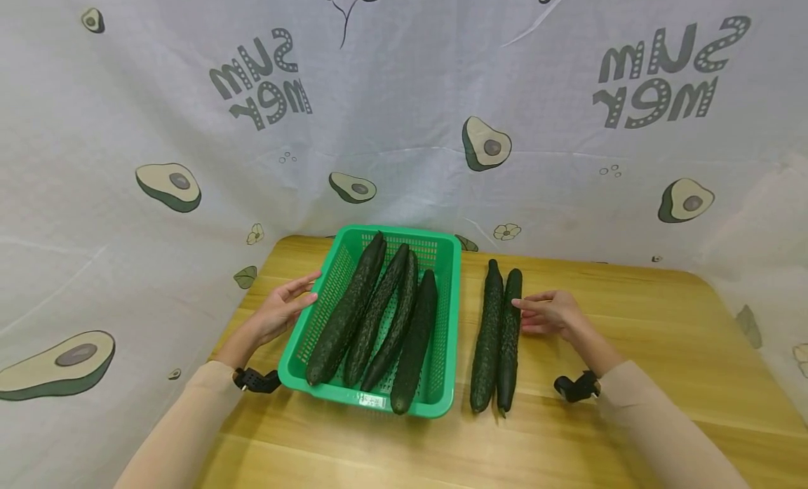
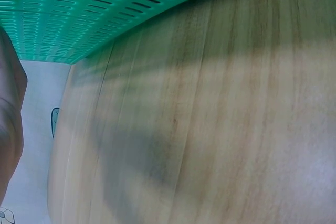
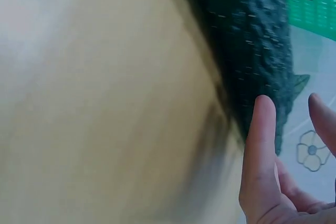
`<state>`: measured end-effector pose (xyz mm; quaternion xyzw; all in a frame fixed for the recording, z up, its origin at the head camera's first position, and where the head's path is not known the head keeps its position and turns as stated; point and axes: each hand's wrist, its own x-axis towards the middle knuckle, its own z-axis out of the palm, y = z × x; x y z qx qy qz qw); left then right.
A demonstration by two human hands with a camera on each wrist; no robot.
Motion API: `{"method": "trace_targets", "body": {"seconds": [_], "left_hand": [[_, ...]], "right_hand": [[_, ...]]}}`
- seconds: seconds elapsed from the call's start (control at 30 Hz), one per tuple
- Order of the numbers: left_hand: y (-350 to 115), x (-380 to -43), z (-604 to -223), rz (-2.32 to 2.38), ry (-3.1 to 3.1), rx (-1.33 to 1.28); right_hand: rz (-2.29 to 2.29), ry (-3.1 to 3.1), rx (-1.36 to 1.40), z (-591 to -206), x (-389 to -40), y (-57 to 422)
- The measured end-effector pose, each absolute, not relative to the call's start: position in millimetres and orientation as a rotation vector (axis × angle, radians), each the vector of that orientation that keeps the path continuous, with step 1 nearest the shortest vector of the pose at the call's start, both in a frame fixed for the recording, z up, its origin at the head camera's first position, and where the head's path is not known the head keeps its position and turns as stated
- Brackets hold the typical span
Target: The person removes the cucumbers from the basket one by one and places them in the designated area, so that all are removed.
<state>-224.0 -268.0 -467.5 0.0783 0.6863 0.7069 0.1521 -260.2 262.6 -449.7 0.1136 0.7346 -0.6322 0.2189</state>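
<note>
Several dark green cucumbers (image 1: 353, 299) lie lengthwise in a green plastic basket (image 1: 456, 335). At the basket's left side is my left hand (image 1: 282, 310), its fairly straight fingers and thumb right at the rim. Two more cucumbers lie side by side on the table right of the basket: a left one (image 1: 486, 342) and a right one (image 1: 508, 363). My right hand (image 1: 550, 313) reaches to the upper part of the right one, fingertips at its side. In the right wrist view, a straight finger (image 3: 260, 150) overlaps the bumpy cucumber (image 3: 247, 35), with the thumb spread apart.
The wooden table (image 1: 606, 335) extends to the right of the cucumbers and in front of the basket. A white cloth (image 1: 404, 124) printed with avocados and lettering hangs behind the table and along its sides. Each wrist wears a small black camera (image 1: 257, 381).
</note>
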Motion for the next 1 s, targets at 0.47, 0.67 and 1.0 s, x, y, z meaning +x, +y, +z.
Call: {"method": "trace_targets", "body": {"seconds": [0.47, 0.67, 1.0], "left_hand": [[-268, -226, -465, 2.025, 1.96, 0.185], [-267, -225, -466, 2.037, 1.953, 0.189], [-268, -225, -467, 2.033, 1.971, 0.166]], "right_hand": [[-1.838, 2.044, 0.135, -385, -282, 239], [-1.834, 2.045, 0.06, -360, -293, 217], [-1.883, 1.949, -0.001, -341, -306, 171]]}}
